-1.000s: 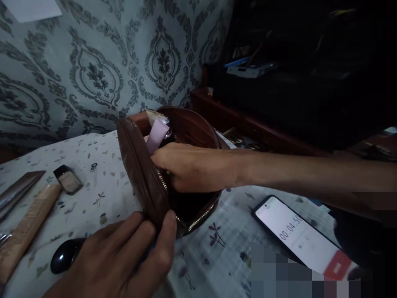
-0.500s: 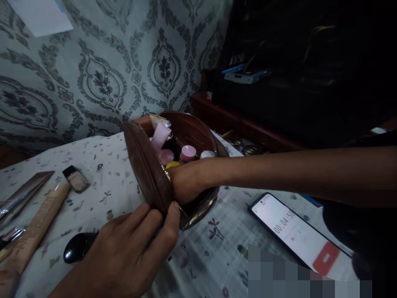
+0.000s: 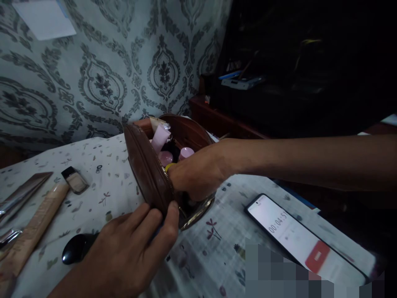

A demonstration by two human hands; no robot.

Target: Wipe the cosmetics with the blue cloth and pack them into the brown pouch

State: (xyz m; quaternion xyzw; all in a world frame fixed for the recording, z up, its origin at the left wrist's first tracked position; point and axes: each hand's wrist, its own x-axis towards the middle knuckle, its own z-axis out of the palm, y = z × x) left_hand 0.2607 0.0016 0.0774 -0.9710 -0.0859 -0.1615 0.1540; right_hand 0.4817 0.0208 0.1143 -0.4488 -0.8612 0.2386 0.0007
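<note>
A brown zip makeup bag (image 3: 144,165) stands unzipped on the cloth, its mouth facing up. My left hand (image 3: 133,244) grips the near end of the bag, thumb by the zip edge and fingers against the outer side. My right hand (image 3: 198,174) reaches down into the bag; its fingers are hidden inside. Around that hand, a pale pink tube (image 3: 161,136), a pink-lidded jar (image 3: 186,153), another round pink item (image 3: 166,157) and a yellow cap (image 3: 170,167) show within the opening.
Left of the bag lie a black-capped foundation bottle (image 3: 75,180), a long beige tube (image 3: 40,225), a brown flat packet (image 3: 26,192) and a glossy black rounded item (image 3: 74,248). A phone (image 3: 288,231) showing a timer rests at right. Behind is a patterned wall (image 3: 102,78).
My right wrist has risen and bent a little, with the fingers still inside the bag. It now covers the white lid seen before. My left hand keeps its hold.
</note>
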